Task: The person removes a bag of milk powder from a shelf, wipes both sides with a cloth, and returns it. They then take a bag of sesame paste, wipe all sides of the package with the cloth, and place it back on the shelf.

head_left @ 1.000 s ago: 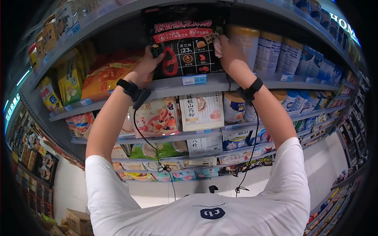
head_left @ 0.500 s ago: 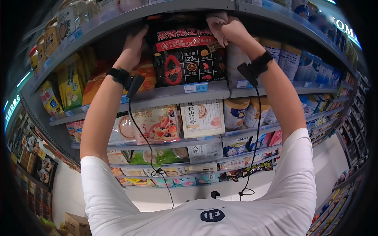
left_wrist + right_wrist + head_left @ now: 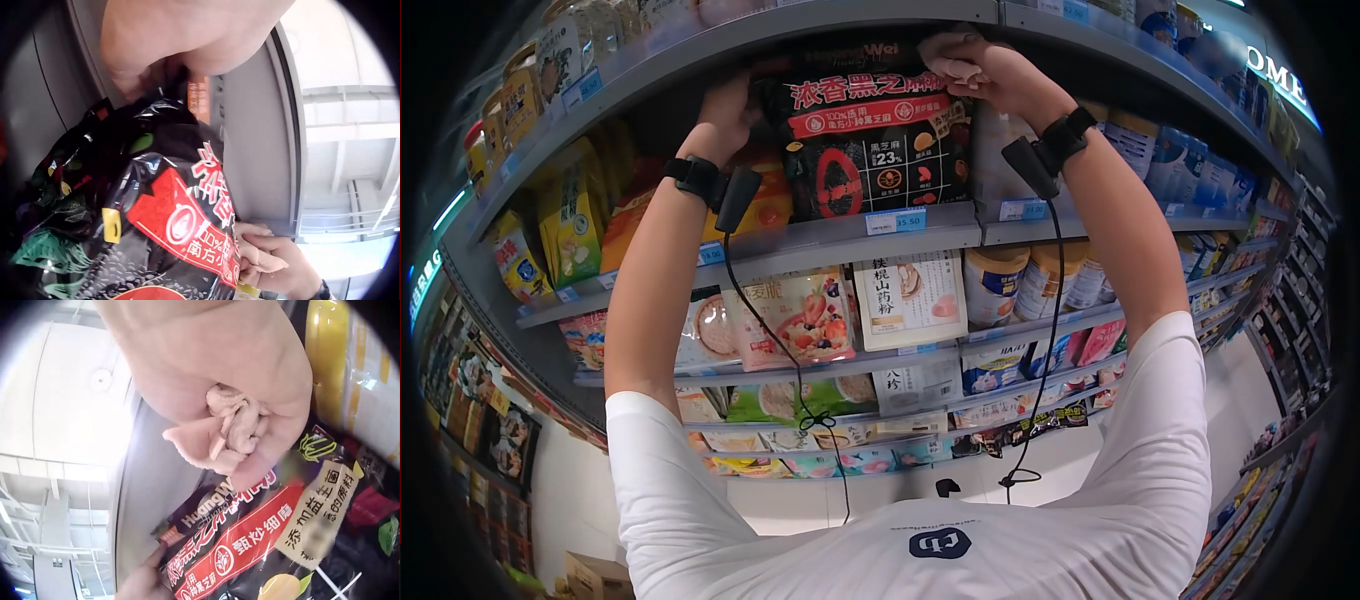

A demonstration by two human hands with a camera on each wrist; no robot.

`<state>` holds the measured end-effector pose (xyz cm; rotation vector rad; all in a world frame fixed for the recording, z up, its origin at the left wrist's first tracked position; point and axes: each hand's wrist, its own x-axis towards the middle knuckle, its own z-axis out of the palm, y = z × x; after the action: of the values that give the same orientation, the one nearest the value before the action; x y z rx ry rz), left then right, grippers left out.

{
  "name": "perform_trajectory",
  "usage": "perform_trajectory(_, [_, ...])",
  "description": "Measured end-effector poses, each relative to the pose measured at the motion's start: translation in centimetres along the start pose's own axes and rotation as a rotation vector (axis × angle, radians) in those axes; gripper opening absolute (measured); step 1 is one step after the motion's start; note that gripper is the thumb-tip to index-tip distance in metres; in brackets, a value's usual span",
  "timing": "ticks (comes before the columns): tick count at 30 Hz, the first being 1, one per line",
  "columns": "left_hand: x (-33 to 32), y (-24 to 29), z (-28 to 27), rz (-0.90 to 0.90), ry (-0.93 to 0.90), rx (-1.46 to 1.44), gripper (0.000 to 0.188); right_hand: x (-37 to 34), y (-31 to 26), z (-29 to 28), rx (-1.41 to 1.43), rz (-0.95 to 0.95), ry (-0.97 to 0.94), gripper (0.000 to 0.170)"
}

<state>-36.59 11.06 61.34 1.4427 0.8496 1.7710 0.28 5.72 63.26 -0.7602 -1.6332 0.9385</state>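
Note:
A black bag (image 3: pixel 875 150) with a red band stands on the upper shelf behind its price tag. At its upper left corner is my left hand (image 3: pixel 725 118); in the left wrist view, the fingers of that hand (image 3: pixel 187 37) pinch the dark plastic of the bag (image 3: pixel 156 187). My right hand (image 3: pixel 1010 85) grips a crumpled pinkish cloth (image 3: pixel 952 58) at the bag's upper right corner. Seen from the right wrist, the cloth (image 3: pixel 234 425) is bunched in the curled fingers, close above the bag's printed front (image 3: pixel 250 531).
Yellow bags (image 3: pixel 570 220) and an orange bag (image 3: pixel 760 195) lie left of the black bag, and cans (image 3: pixel 1130 140) stand to its right. Another shelf edge (image 3: pixel 850 22) runs just above the hands. Lower shelves hold a white package (image 3: pixel 910 300) and more bags.
Both hands have moved from the bag's sides up to its top corners. The bag sits lower in view, its top lettering now showing. The left hand has closed on the plastic.

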Motion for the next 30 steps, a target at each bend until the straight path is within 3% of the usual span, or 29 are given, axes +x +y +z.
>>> perform_trajectory(2, [-0.9, 1.1, 0.1, -0.026, 0.017, -0.036, 0.026, -0.4, 0.1, -0.3, 0.007, -0.011, -0.003, 0.026])
perform_trajectory(4, [-2.2, 2.4, 0.2, 0.039, -0.118, -0.036, 0.022, -0.8, 0.1, -0.7, 0.047, 0.001, -0.002, 0.028])
perform_trajectory(8, [-5.6, 4.7, 1.3, 0.104, -0.054, 0.09, 0.029, -2.3, 0.6, -1.0, 0.132, 0.008, 0.054, 0.029])
perform_trajectory(10, [-6.7, 5.2, 1.7, 0.019, -0.299, -0.087, 0.037, -3.0, 1.0, -1.3, 0.197, -0.011, 0.06, 0.026])
perform_trajectory(11, [-6.8, 4.9, 1.9, 0.019, -0.298, -0.087, 0.037, -3.2, 1.3, -1.4, 0.262, -0.026, 0.061, 0.024])
perform_trajectory(13, [-7.4, 4.3, 2.4, 0.087, -0.021, 0.242, 0.037, -3.2, 1.7, -1.9, 0.282, -0.065, 0.039, 0.022])
perform_trajectory(17, [-8.3, 4.3, 2.2, 0.097, -0.029, 0.069, 0.035, -3.3, 1.9, -2.5, 0.306, -0.131, 0.011, 0.018])
perform_trajectory(21, [-1.9, 0.3, 0.0, 0.043, -0.011, -0.085, 0.033, -1.9, 3.7, -3.7, 0.448, -0.124, -0.002, 0.01])
perform_trajectory(23, [-1.4, 0.8, 0.8, 0.027, 0.009, -0.104, 0.033, -2.8, 3.1, -1.6, 0.395, -0.145, 0.19, 0.008])
perform_trajectory(25, [-4.3, 3.0, 3.2, -0.146, 0.25, 0.166, 0.031, -3.1, 2.8, -1.0, 0.371, -0.139, 0.227, 0.008])
perform_trajectory(29, [-0.7, 0.4, 1.5, -0.152, 0.16, 0.158, 0.029, -4.7, 2.3, 0.6, 0.322, -0.183, 0.288, 0.007])
perform_trajectory(30, [0.5, -0.7, 0.8, -0.084, -0.06, 0.127, 0.029, -4.9, 2.4, 1.1, 0.318, -0.213, 0.287, 0.007])
